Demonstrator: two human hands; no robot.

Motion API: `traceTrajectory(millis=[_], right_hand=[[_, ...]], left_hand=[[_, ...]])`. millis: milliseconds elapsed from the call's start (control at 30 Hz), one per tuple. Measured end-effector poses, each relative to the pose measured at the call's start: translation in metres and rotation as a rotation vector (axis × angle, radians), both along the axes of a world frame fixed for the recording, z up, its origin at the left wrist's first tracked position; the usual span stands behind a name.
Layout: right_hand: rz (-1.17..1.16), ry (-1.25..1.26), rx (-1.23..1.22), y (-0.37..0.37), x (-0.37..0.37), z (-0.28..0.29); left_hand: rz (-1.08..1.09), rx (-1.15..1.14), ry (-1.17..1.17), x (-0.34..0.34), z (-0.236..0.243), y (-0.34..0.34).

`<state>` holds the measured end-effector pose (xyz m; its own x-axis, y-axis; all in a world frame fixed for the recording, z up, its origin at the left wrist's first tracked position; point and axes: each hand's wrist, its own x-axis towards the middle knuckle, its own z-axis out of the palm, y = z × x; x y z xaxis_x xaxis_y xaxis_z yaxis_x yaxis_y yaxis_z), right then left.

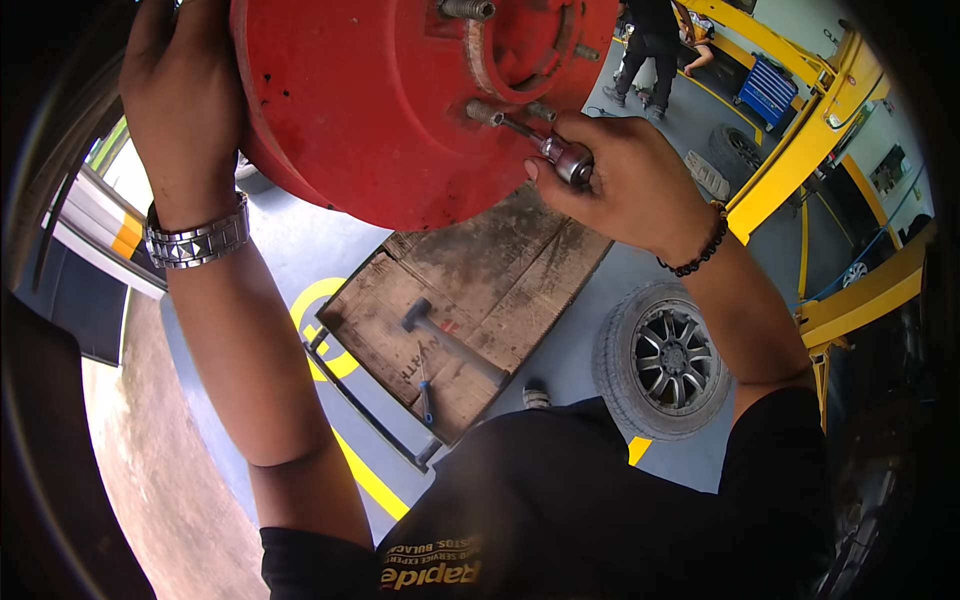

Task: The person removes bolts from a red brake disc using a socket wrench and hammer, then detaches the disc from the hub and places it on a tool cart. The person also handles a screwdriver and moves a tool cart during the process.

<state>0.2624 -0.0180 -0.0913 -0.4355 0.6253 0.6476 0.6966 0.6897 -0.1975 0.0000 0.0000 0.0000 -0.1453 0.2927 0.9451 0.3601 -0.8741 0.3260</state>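
- Our right grip [625, 185] is closed around a slim-shafted hand tool [568, 160] with a rounded chrome end, its thumb and fingers wrapped about the handle.
- The tool's shaft points up and left to the face of the red brake drum [370, 115], just beside a threaded wheel stud [484, 113]; we cannot tell whether its tip touches the metal.
- Our left grip [185, 110] lies against the drum's left edge; its fingertips run out at the top of the view, so we cannot tell how firmly it grasps.
- The drum fills the upper middle of our view, between both arms, with its worn hub opening toward the right.
- We wear a metal-banded watch [197, 235] on the left wrist and a dark beaded bracelet [700, 245] on the right.
- Below the drum, a stained cardboard sheet [540, 280] bears a long-handled hammer [458, 342] and, near it, a blue-handled screwdriver [426, 400].
- To the right of the cardboard, a tyred alloy wheel [665, 360] lies on the grey floor [570, 355].
- Farther off we see a yellow lift [790, 165], a blue tool chest [768, 92] and a person in dark clothing [652, 50].
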Motion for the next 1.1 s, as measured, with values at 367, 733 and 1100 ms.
traceTrajectory(millis=[367, 733, 1100], right_hand=[[0.544, 1.045, -1.182, 0.005, -0.019, -0.026], [0.519, 1.163, -1.217, -0.004, -0.022, -0.021], [0.070, -0.107, 0.130, 0.007, -0.001, 0.013]], left_hand=[[-0.082, 0.058, -0.043, 0.008, 0.000, 0.005], [0.111, 0.146, 0.036, -0.002, -0.003, 0.014], [0.096, -0.016, -0.017, 0.011, 0.003, -0.007]])
